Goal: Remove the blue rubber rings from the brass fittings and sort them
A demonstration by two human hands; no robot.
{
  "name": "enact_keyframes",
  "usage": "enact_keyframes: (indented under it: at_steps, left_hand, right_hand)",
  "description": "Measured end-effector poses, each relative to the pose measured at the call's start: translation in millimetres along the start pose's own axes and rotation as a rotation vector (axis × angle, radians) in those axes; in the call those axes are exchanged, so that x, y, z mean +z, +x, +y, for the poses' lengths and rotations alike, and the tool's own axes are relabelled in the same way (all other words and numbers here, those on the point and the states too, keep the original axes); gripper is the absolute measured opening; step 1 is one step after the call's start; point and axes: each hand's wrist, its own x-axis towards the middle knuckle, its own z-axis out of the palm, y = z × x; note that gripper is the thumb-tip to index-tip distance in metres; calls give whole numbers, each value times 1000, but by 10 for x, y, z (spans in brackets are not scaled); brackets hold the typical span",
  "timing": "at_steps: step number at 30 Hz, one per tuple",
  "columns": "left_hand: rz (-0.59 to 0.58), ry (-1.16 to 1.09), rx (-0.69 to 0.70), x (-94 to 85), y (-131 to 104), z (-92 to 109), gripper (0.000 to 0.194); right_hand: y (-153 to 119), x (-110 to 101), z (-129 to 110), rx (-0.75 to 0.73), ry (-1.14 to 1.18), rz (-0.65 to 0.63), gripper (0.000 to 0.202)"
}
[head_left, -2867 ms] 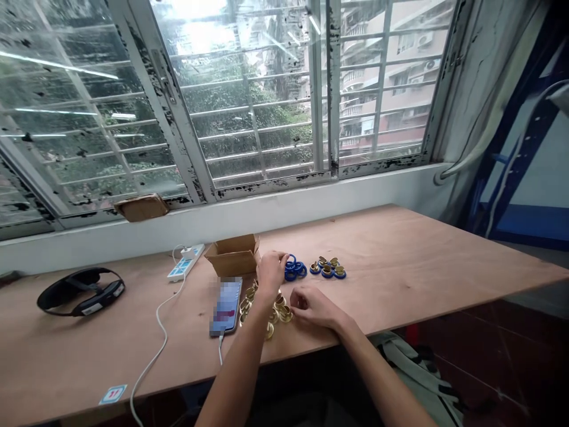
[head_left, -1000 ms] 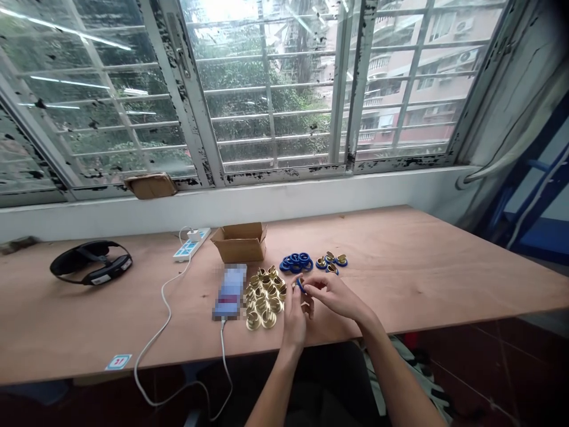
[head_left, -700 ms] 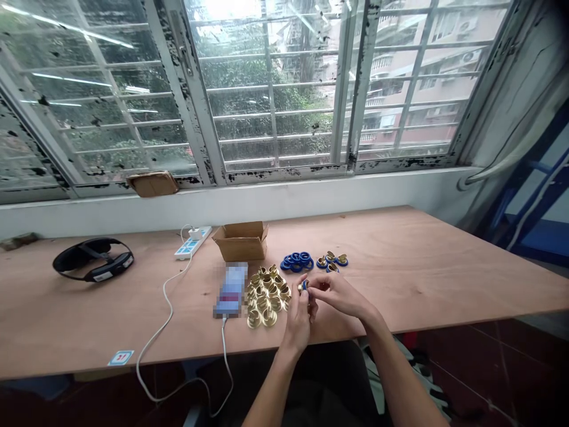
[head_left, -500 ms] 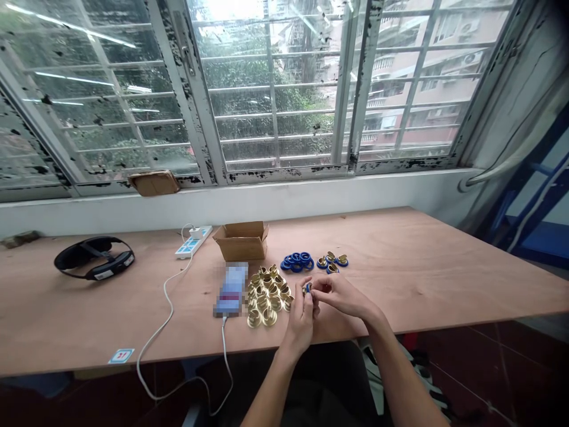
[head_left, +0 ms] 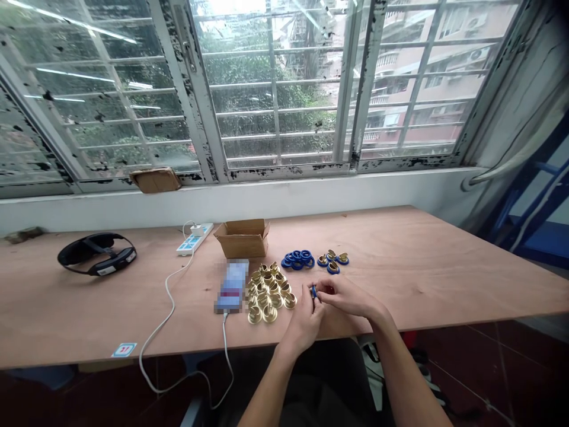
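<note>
While the left hand and right hand are pinching a blue ring between their fingers over the worktop | ring-fitting is seemingly proceeding, gold-toned fittings lying leftward | next move is likely calling for even pressure

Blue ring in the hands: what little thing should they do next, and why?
Maybe press the blue ring evenly all round: the left hand and right hand both hold it, and the four gold-and-blue pieces nearby show blue around the base. Whether this one sits flat is too small to see.
</note>
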Motion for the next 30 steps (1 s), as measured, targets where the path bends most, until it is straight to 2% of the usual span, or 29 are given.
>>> enact_keyframes:
  at_steps: [8,16,30]
  left_hand:
    - [-20,43,0,-18,-9,-8,18]
    - [26,84,3,18,-20,-15,32]
    - [51,94,7,29,-38,21,29]
  right_hand:
    - [-42,-26,-70,15,92,-62,14]
    - [-31,-44,-63,62,42,4,19]
    - [-3,4,12,-2,-24,59,10]
